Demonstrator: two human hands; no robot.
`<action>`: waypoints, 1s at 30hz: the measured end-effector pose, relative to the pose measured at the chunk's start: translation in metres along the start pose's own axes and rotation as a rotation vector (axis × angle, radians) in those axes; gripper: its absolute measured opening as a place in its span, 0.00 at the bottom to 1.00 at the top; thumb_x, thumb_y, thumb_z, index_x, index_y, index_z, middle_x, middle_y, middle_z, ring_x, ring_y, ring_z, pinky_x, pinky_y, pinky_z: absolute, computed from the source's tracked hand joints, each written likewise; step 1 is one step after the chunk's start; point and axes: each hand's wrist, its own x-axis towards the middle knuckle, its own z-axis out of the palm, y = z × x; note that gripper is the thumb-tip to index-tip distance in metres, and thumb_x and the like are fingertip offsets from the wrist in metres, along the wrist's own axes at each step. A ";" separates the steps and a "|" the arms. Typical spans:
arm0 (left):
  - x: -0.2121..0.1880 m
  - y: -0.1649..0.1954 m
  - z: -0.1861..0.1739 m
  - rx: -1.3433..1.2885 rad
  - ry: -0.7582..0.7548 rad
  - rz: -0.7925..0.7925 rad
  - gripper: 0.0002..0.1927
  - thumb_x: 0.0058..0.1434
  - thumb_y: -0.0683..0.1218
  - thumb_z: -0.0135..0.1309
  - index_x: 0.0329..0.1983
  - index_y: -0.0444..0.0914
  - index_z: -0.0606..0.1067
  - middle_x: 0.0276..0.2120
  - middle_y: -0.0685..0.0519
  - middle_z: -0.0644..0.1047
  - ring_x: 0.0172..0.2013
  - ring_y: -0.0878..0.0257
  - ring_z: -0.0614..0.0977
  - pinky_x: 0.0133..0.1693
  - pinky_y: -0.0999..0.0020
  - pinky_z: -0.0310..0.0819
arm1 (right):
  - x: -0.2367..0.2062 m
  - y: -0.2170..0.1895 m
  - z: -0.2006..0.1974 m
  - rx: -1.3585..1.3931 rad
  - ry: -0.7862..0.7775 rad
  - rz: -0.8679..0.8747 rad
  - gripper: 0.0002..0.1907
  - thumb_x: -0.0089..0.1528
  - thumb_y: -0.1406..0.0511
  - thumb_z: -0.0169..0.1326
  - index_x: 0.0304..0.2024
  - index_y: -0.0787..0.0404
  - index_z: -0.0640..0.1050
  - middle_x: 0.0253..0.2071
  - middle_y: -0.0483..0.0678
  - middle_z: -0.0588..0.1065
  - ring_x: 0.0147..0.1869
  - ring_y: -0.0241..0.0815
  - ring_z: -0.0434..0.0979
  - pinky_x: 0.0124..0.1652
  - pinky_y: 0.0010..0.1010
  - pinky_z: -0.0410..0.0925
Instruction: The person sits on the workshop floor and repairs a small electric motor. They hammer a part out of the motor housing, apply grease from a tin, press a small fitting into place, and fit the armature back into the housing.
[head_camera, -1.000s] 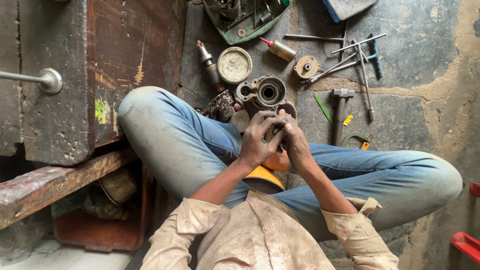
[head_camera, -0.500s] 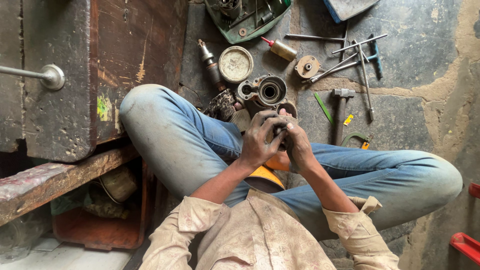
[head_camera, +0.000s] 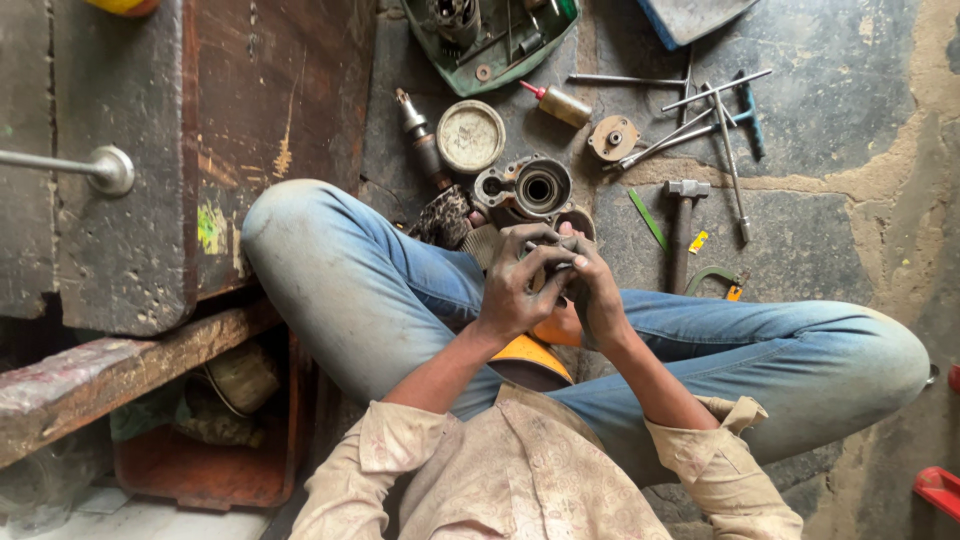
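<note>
— While both hands are meeting over the lap, what exactly are they gripping?

— A small dark metal part (head_camera: 556, 262), mostly hidden by the fingers. The left hand (head_camera: 515, 285) is curling around it from the left, and the right hand (head_camera: 598, 290) is pinching it from the right with thumb and fingertips. Both are closed on it; I cannot tell what kind of piece it is.

— How far along does the work look?

— I would judge it to be mid-way through a teardown or rebuild. Just beyond the hands, a grey motor housing (head_camera: 525, 190) is lying open on the stone floor (head_camera: 850, 120), with a round cap (head_camera: 470, 136) and a shaft-like part (head_camera: 420, 135) to its left, all apart from one another.

— And the tools?

— They are lying untouched to the right: a hammer (head_camera: 684, 225), several long rods and T-handled wrenches (head_camera: 715, 115), and a small oil bottle (head_camera: 560, 103). At the far edge, a green casing (head_camera: 490, 40) is sitting open with parts inside. Nothing looks reassembled yet, so plenty seems left.
</note>
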 end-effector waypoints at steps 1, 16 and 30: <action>0.001 0.000 -0.001 -0.008 0.001 -0.004 0.16 0.57 0.39 0.65 0.48 0.41 0.78 0.50 0.50 0.73 0.53 0.52 0.76 0.57 0.57 0.72 | 0.000 -0.003 0.000 -0.018 -0.041 -0.030 0.31 0.70 0.54 0.47 0.67 0.69 0.65 0.54 0.48 0.70 0.52 0.36 0.72 0.48 0.28 0.69; 0.004 -0.007 -0.003 -0.063 -0.035 -0.004 0.15 0.59 0.39 0.64 0.49 0.39 0.77 0.50 0.50 0.74 0.56 0.51 0.75 0.59 0.56 0.71 | 0.004 -0.016 -0.006 -0.348 -0.117 0.128 0.38 0.66 0.42 0.42 0.64 0.62 0.70 0.42 0.45 0.72 0.40 0.34 0.67 0.39 0.25 0.63; 0.008 -0.001 -0.001 -0.067 -0.116 -0.018 0.15 0.59 0.40 0.62 0.49 0.41 0.78 0.49 0.52 0.75 0.55 0.51 0.76 0.59 0.56 0.72 | 0.007 0.053 -0.014 0.046 0.003 -0.155 0.55 0.64 0.39 0.48 0.78 0.65 0.42 0.80 0.53 0.44 0.85 0.45 0.40 0.76 0.37 0.39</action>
